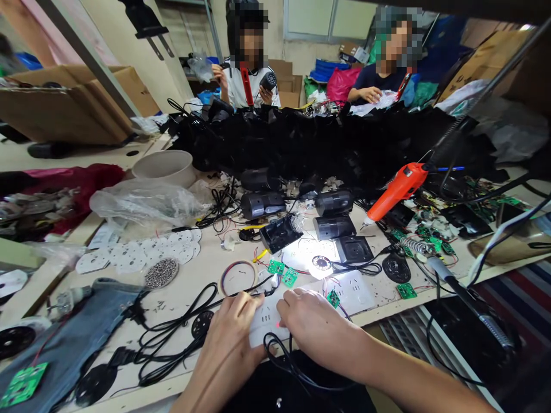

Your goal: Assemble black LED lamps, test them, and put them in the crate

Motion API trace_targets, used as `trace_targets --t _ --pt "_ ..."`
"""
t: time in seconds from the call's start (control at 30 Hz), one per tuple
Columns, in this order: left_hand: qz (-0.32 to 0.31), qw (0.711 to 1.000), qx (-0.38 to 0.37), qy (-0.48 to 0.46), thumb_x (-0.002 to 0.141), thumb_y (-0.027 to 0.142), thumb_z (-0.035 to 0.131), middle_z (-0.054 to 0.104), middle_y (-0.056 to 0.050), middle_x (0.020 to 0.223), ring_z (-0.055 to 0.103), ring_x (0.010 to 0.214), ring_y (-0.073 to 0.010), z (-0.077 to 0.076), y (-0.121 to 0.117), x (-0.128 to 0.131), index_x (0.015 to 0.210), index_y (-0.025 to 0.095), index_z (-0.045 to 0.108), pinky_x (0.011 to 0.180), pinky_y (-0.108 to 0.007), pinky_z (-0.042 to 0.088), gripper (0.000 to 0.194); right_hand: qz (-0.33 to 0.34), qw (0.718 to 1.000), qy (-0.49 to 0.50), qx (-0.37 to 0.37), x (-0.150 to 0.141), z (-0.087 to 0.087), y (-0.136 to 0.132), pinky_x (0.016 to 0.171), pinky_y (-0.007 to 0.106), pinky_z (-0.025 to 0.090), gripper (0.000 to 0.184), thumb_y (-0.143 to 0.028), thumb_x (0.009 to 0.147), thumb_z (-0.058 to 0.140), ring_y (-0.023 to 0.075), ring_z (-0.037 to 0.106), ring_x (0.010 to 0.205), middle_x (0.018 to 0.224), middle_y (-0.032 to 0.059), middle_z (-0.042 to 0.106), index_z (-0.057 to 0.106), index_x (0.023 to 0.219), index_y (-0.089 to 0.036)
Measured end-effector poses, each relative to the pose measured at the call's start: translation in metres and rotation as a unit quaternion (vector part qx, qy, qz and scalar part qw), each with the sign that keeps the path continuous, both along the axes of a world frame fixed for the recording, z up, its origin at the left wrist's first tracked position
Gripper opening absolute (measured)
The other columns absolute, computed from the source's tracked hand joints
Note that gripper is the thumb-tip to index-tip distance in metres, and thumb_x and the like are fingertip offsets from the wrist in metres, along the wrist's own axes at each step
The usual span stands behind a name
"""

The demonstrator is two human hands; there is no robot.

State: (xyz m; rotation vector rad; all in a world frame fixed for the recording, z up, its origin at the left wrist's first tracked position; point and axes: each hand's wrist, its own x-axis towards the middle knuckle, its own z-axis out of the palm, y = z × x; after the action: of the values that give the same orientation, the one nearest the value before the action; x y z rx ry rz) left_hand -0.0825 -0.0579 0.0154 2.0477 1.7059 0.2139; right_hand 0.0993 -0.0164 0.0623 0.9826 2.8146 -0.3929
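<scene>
My left hand (232, 327) is closed round the left end of a white power strip (267, 314). My right hand (316, 327) is closed over the strip's middle, its fingertips curled down; whatever they grip is hidden. A small red light glows on the strip beside the right hand. Black cord (275, 347) loops down in front of the strip. Just beyond the hands lie green circuit boards (282, 272) with thin wires, and a lit round LED board (321, 264) shines brightly on the bench. Another small green board (333, 298) rests on the strip's right part.
Black lamp housings (263, 204) stand mid-bench. A red electric screwdriver (396, 192) hangs at right, above a soldering iron in its coiled holder (417, 246). Black cables (181, 321), a dish of screws (161, 272) and white discs (142, 249) lie left. Two people work across the bench.
</scene>
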Motion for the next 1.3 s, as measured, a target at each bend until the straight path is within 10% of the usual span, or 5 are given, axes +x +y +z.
trace_targets --t 1.3 --pt "-0.006 1.000 -0.010 0.009 0.066 0.023 0.066 0.059 -0.012 0.112 0.051 0.102 -0.0297 0.002 0.002 0.001 0.127 0.015 0.058 0.092 -0.043 0.042 0.061 -0.009 0.994 0.060 0.092 0.006 -0.016 -0.007 0.055 0.031 0.047 0.003 -0.012 0.089 0.058 0.0219 0.062 0.069 0.081 0.0071 0.064 0.056 0.090 -0.014"
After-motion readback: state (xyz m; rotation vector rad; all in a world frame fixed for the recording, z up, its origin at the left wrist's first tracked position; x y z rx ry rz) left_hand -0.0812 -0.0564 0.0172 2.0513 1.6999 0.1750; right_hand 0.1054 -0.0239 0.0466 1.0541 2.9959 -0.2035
